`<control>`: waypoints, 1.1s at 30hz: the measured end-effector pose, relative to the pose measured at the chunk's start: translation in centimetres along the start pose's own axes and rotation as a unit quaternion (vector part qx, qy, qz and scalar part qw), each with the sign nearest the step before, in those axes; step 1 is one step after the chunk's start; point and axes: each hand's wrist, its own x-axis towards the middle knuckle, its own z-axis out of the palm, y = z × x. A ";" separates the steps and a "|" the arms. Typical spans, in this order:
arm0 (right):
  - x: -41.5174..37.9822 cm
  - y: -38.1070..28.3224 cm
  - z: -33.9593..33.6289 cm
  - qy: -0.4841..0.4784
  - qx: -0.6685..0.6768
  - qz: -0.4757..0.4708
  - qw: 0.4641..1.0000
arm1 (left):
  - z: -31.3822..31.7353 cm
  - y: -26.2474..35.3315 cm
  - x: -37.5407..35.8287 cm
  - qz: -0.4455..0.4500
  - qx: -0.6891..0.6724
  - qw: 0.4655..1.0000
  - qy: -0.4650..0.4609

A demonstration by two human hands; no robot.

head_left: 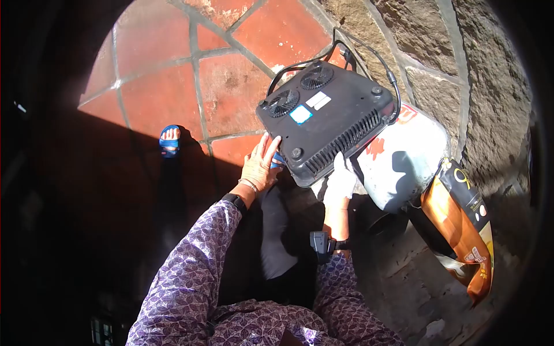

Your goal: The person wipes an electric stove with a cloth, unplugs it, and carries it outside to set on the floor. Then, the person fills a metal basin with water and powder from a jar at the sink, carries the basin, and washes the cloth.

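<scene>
A black induction cooker (pixel 340 118) is turned underside up, showing two round fan grilles, a vented side, small feet and two labels. My left hand (pixel 261 167) is at its left near edge, fingers stretched onto the rim. Along the vented near side is my right hand (pixel 340 180), which looks bright white, as if gloved or wrapped in cloth, with its fingertips on the edge. The cooker's black power cord (pixel 369 49) loops over its far side and hangs down at the right.
Right of the cooker is a white container (pixel 404 161) with red print, overlapped by it in this view. An orange and black printed bag (pixel 461 225) hangs beside that. A rough stone wall (pixel 490 86) borders the right; red floor tiles (pixel 231 86) lie ahead. A blue sandal (pixel 169 149) shows on one foot.
</scene>
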 end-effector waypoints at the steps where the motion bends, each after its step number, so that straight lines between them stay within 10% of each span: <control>1: -0.1 -0.1 0.0 -0.003 0.003 -0.001 1.000 | -0.1 -0.6 -0.7 0.001 0.003 1.000 0.003; 18: 10.8 1.1 -7.1 0.037 -0.385 -0.198 0.900 | -17.2 -19.2 -19.8 -0.277 0.085 0.954 0.073; 33: -0.2 -1.0 -4.6 0.161 -0.339 0.166 0.912 | -19.5 -24.0 -32.5 -0.417 -0.008 0.906 0.072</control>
